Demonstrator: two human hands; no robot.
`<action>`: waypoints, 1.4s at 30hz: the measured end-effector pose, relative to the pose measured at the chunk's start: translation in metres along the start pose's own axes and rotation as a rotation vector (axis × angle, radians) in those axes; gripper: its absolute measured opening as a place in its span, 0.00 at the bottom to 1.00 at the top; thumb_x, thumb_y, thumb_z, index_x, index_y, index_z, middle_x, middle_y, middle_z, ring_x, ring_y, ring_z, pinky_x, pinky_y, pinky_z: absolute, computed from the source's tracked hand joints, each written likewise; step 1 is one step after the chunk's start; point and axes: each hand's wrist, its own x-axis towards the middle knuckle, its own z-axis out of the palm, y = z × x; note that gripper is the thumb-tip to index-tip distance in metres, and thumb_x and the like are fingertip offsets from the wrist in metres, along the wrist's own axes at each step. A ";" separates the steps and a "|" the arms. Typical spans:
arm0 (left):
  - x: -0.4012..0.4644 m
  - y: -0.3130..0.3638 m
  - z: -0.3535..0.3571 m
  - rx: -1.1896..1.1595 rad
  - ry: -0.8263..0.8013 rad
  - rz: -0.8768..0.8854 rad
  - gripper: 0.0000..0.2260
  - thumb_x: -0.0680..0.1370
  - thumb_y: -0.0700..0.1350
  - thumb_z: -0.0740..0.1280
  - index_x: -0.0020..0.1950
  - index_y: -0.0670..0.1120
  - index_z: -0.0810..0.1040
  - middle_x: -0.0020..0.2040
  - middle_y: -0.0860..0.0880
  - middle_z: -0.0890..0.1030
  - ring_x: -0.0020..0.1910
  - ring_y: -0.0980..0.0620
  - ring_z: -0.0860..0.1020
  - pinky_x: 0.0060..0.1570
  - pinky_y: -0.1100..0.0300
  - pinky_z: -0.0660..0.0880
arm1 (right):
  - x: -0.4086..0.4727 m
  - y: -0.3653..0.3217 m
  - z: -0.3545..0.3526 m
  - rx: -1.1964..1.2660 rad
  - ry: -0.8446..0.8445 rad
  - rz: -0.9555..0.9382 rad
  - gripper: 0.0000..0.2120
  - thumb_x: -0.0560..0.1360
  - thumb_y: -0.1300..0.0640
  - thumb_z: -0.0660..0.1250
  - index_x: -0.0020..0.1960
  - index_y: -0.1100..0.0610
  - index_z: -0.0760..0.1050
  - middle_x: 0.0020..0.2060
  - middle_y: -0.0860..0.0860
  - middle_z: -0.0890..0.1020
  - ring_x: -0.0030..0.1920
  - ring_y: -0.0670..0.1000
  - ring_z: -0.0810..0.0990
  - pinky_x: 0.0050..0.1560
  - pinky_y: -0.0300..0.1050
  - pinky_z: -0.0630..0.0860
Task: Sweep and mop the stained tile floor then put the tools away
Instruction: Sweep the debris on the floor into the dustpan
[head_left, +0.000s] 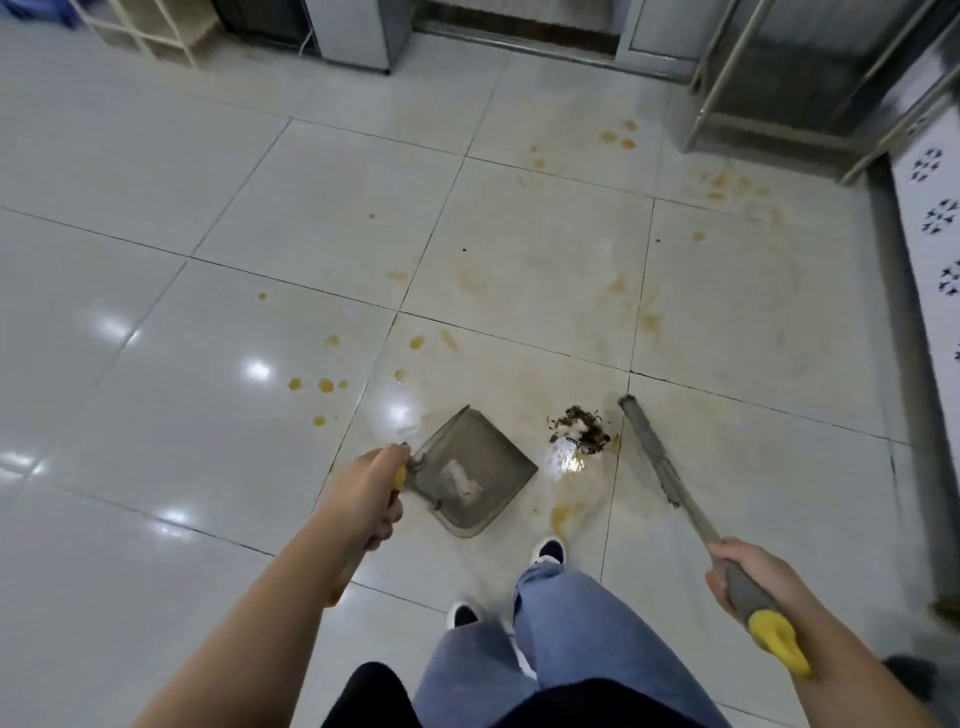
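floor: pale glossy tile floor (218, 218), spotted and smeared with orange-brown stains (618, 140) from the far right corner down to the person's shoes; a wet yellowish puddle (563, 514) lies just ahead of the right shoe.
broom: long grey broom (652, 457) with a yellow end cap, head down on the tile just right of the debris, handle slanting back to the right hand.
dustpan: grey dustpan (475, 467) resting on the floor just left of the debris, its open mouth turned toward the pile, a pale scrap already inside.
right hand: right hand (748, 577) has its grip clenched round the broom handle just above the yellow cap.
left hand: left hand (371, 493) has its grip wrapped round the yellow-tipped dustpan handle.
debris: small dark pile of debris (579, 428) with a white bit in it, lying between pan and broom head, touching neither.
step in hand: sweeping, by my reading; mopping and stowing tools not yet begun.
next move: likely a short leftward stroke of the broom to push the pile into the pan, with the pan lip held flat on the tile so crumbs don't slip under.
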 end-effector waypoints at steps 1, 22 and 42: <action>-0.001 -0.001 0.002 -0.022 0.009 -0.024 0.14 0.72 0.55 0.57 0.45 0.45 0.73 0.21 0.51 0.64 0.20 0.53 0.59 0.25 0.63 0.56 | -0.001 -0.004 0.000 -0.045 -0.002 -0.026 0.13 0.79 0.66 0.56 0.37 0.58 0.62 0.17 0.53 0.66 0.13 0.47 0.67 0.14 0.33 0.66; -0.006 0.050 0.089 0.276 0.697 -0.120 0.18 0.78 0.63 0.55 0.46 0.51 0.76 0.34 0.47 0.80 0.40 0.45 0.77 0.47 0.52 0.71 | 0.118 -0.252 0.038 -0.694 -0.373 -0.091 0.11 0.79 0.67 0.55 0.58 0.55 0.66 0.31 0.54 0.63 0.13 0.45 0.66 0.16 0.30 0.66; -0.029 -0.005 0.070 0.217 0.806 -0.511 0.41 0.50 0.73 0.71 0.55 0.51 0.75 0.47 0.50 0.84 0.57 0.45 0.76 0.55 0.50 0.71 | 0.178 -0.393 0.145 -0.905 -0.501 0.080 0.12 0.80 0.65 0.53 0.59 0.51 0.63 0.30 0.56 0.66 0.13 0.45 0.66 0.14 0.30 0.65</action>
